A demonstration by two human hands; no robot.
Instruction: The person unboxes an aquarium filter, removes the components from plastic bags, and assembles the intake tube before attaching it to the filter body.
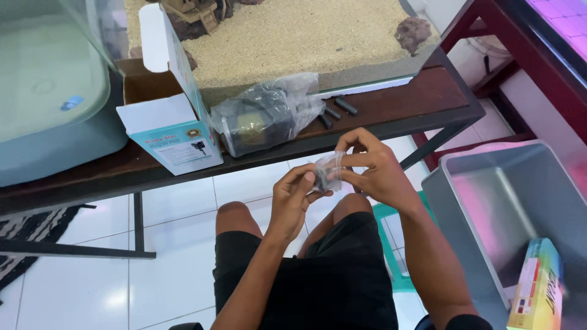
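Both hands, the left hand [298, 197] and the right hand [374, 169], are pinching one small clear plastic bag [328, 171] of dark parts above the lap, while at twelve o'clock one bagged pump [264, 116], three black tubes [337, 110] and one open box [172, 125] are lying on the table [422, 98].

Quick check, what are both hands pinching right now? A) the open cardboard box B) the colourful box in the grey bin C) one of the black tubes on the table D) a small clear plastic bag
D: both the left hand and the right hand pinch the small clear plastic bag between them above the lap, apart from the table.
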